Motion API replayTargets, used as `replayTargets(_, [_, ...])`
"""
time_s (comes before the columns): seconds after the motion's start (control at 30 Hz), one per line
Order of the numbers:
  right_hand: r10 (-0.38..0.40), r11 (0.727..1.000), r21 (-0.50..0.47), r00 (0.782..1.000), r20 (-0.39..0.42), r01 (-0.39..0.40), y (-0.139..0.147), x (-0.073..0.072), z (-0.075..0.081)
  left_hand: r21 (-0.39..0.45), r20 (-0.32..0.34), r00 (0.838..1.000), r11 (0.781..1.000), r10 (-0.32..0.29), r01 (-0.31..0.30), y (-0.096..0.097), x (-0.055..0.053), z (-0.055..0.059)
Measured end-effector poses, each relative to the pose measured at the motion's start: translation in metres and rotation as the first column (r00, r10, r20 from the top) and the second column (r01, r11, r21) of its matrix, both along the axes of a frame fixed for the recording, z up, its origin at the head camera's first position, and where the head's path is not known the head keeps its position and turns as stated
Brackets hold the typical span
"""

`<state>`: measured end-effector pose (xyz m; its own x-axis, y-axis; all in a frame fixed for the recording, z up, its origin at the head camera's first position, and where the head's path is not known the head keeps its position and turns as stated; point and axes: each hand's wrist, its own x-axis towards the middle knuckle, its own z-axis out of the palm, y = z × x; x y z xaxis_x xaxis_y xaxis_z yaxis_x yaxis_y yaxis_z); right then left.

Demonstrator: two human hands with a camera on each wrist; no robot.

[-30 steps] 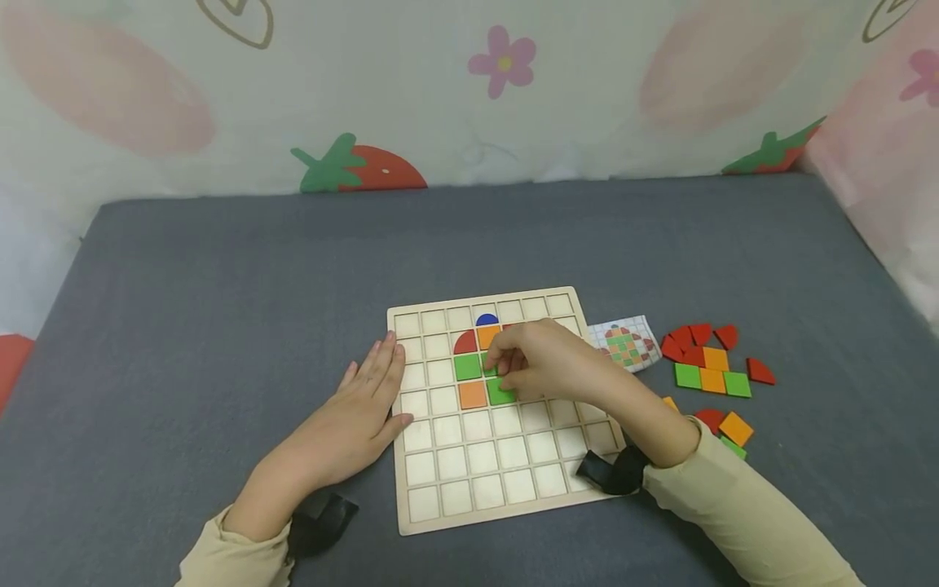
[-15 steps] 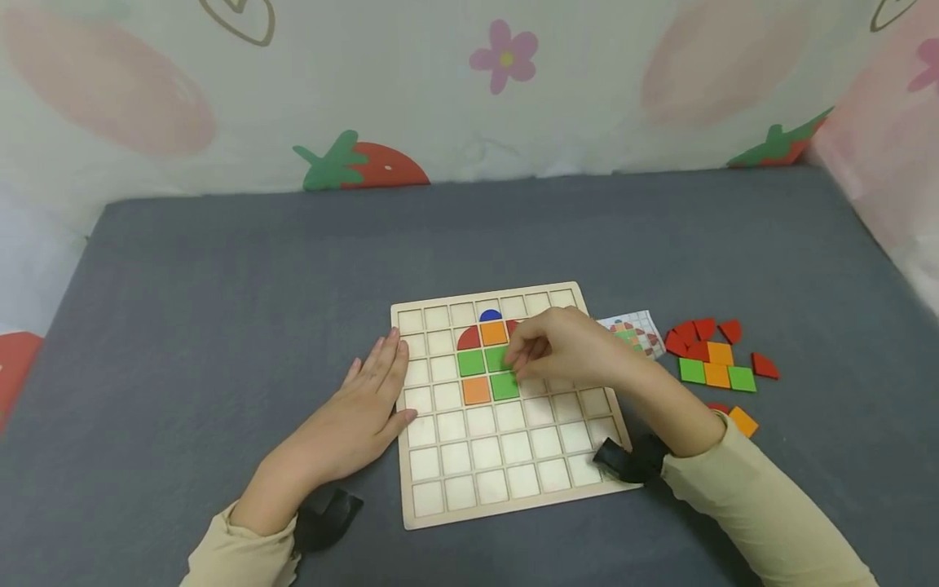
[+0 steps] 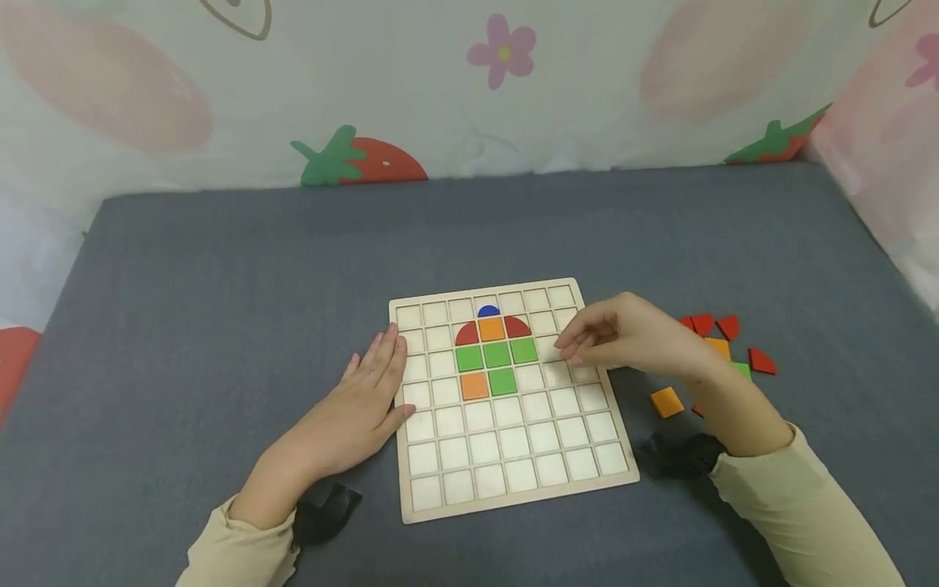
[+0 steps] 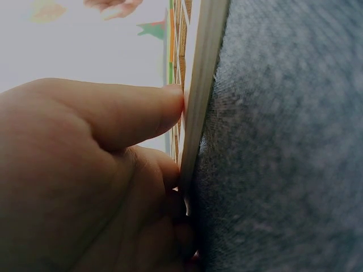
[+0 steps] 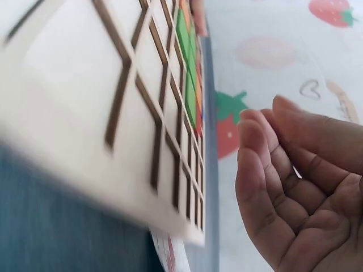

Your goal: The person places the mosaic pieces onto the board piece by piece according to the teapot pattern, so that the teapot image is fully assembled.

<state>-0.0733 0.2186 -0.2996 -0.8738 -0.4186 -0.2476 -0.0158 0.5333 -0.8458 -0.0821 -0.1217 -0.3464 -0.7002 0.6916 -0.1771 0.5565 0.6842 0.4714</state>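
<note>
A wooden grid board (image 3: 517,497) lies on the table. In its upper middle cells sit a blue half-round tile (image 3: 488,311), two red quarter-round tiles (image 3: 466,333), an orange square (image 3: 491,329), several green squares (image 3: 496,354) and a lighter orange square (image 3: 473,386). My left hand (image 3: 355,416) rests along the board's left edge, its fingers straight; in the left wrist view the thumb touches the board's side (image 4: 207,62). Above the right edge hovers my right hand (image 3: 627,336), fingers loosely bent, with nothing between them in the right wrist view.
Right of the board, partly behind my right arm, lie loose red tiles (image 3: 761,360) and an orange square (image 3: 667,402). A paper card (image 5: 172,252) pokes out past the board in the right wrist view. A printed cloth (image 3: 587,98) hangs behind the table (image 3: 220,326).
My right hand has moved right, off the filled cells and toward the loose tiles. A green square now shows in the cell it was covering. The left hand has stayed on the edge.
</note>
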Motion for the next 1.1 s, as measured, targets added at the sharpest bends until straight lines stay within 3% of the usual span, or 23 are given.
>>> replayTargets(0.13, [-0.087, 0.996, -0.033, 0.996, 0.029, 0.088, 0.022, 0.008, 0.006, 0.0, 0.001, 1.0, 1.0, -0.01, 0.01, -0.001, -0.001, 0.001])
replayTargets(0.33, [-0.188, 0.982, -0.003, 0.981, -0.038, 0.188, 0.06, 0.017, 0.013, -0.018, 0.018, 1.0, 1.0, -0.006, 0.007, -0.007, -0.001, 0.005])
replayTargets(0.63, [-0.37, 0.92, 0.115, 0.927, -0.059, 0.374, 0.095, 0.017, 0.012, -0.011, 0.027, 1.0, 1.0, 0.014, -0.014, -0.014, 0.004, 0.008])
replayTargets(0.73, [-0.372, 0.912, 0.164, 0.927, -0.051, 0.376, 0.109, 0.021, 0.008, -0.006, 0.026, 1.0, 1.0, 0.011, -0.011, -0.014, 0.007, 0.006])
replayTargets(0.9, [-0.308, 0.915, 0.266, 0.951, -0.029, 0.304, 0.125, 0.024, 0.007, -0.002, 0.025, 1.0, 1.0, 0.015, -0.015, -0.014, 0.009, 0.006])
replayTargets(1.1, [-0.296, 0.912, 0.301, 0.955, 0.014, 0.278, 0.131, 0.031, 0.002, -0.004, 0.02, 1.0, 1.0, 0.024, -0.023, -0.015, 0.01, 0.008])
